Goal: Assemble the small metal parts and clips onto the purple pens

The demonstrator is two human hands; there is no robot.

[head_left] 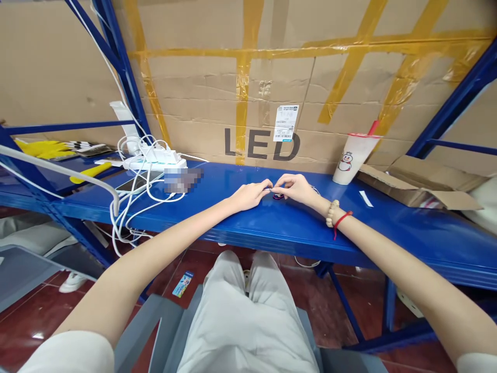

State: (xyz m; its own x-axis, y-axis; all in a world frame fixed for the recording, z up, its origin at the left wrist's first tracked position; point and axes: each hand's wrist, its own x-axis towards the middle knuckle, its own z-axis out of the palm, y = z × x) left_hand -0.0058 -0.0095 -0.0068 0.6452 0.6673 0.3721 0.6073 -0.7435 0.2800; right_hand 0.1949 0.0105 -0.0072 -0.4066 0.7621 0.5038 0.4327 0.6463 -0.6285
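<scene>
My left hand [250, 196] rests on the blue shelf top [240, 228], its thumb and fingers closed in a pinch. Fingertip to fingertip with it, my right hand [298, 189] is also pinched shut. A tiny, thin, light-coloured piece shows where the two sets of fingertips meet, too small to name. Just under my right fingers lies a small dark coil with purplish and red edges [278, 196], partly covered by the hand. My right wrist carries a beaded bracelet [333, 213] and a red string [341, 223].
At left, tangled white cables [134, 207] surround a power strip [155, 161] and a phone [140, 182]. A lidded cup with a straw [351, 160], a paper strip [365, 199] and an open cardboard box [415, 184] stand right. A large "LED" carton [194, 103] backs the shelf.
</scene>
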